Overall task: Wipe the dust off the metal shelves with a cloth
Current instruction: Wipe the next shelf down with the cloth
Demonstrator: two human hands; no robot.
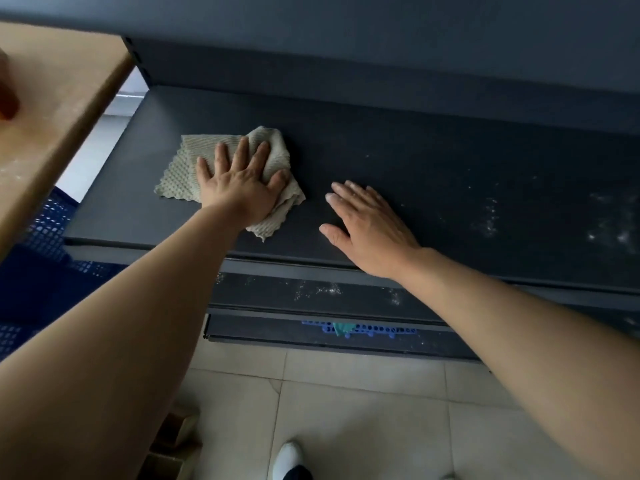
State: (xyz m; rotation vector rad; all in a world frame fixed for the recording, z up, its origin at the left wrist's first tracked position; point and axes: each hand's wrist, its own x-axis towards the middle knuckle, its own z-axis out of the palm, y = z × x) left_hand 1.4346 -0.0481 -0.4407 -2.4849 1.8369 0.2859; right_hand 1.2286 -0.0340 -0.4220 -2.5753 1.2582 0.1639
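Observation:
A dark grey metal shelf runs across the view at waist height. A pale green textured cloth lies crumpled on its left part. My left hand presses flat on the cloth, fingers spread, thumb on its right folds. My right hand rests palm down on the bare shelf just right of the cloth, fingers together, holding nothing. White dust specks cover the shelf's right part. A lower shelf below also shows dust.
A cardboard box juts in at the upper left beside the shelf end. A blue perforated crate sits below it. A blue plastic basket lies under the lowest shelf. Beige floor tiles and my white shoe are beneath.

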